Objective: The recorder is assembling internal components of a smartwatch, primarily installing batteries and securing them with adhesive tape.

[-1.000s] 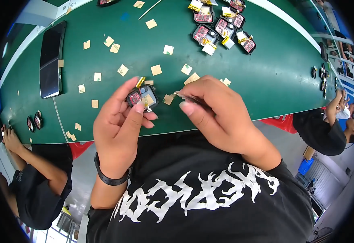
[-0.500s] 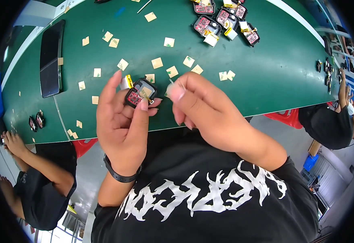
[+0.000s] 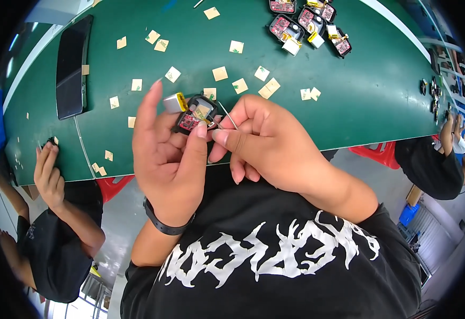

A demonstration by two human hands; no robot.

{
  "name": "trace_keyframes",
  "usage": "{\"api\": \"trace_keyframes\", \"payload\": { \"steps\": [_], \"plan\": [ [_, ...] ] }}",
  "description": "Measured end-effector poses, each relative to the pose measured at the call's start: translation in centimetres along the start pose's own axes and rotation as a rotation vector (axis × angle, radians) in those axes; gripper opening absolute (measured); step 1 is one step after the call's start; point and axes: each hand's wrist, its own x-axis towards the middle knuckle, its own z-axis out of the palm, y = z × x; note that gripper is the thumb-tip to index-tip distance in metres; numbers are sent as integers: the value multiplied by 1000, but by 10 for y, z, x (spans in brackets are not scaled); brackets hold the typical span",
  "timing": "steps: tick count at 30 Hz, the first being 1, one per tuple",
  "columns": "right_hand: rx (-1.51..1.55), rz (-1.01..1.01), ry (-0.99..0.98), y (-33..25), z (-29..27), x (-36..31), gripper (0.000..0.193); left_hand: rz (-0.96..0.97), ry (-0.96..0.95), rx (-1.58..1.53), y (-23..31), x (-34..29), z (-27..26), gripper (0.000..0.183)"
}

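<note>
My left hand (image 3: 171, 154) holds a small black plastic housing (image 3: 181, 125) between thumb and fingers, its index finger raised. Inside the housing is a red circuit board (image 3: 189, 122), with a beige adhesive square (image 3: 201, 111) beside it. A silver battery with a yellow end (image 3: 175, 103) sticks out at the housing's upper left. My right hand (image 3: 267, 141) is closed in a pinch on a thin metal tool (image 3: 228, 116), close by the housing's right edge. Whether the tool touches anything inside cannot be made out.
Beige adhesive squares (image 3: 220, 73) lie scattered over the green table (image 3: 349, 90). More open housings with boards and batteries (image 3: 311, 24) are grouped at the far right. A dark flat-screened device (image 3: 73, 69) lies at left, a cable below it. Co-workers sit on both sides; one's hand (image 3: 49, 175) reaches over the table.
My right hand has come left and down to the housing, bringing the metal tool to its edge. The battery has swung further out. The left co-worker's hand has reached further onto the table.
</note>
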Motion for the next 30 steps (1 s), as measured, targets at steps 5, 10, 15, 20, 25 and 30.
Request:
{"api": "trace_keyframes", "payload": {
  "steps": [5, 10, 15, 20, 25, 30],
  "plan": [
    [1, 20, 3, -3, 2, 3, 13, -48, -53, 44, 0, 0, -5, 62],
    [-4, 8, 22, 1, 5, 2, 12, -26, -71, -26, -7, 2, -11, 67],
    [55, -227, 109, 14, 5, 0, 12, -140, -7, -247, 5, 9, -4, 74],
    [-452, -518, 151, -3, -10, 9, 20, -114, -79, -125, 3, 4, -3, 74],
    [-555, -598, 180, -20, -10, 13, 32, -129, -90, -55, 3, 3, -3, 73],
    [-198, -267, 76, -9, -9, -15, 13, -143, 2, -134, 6, 4, 0, 72]
  ]
}}
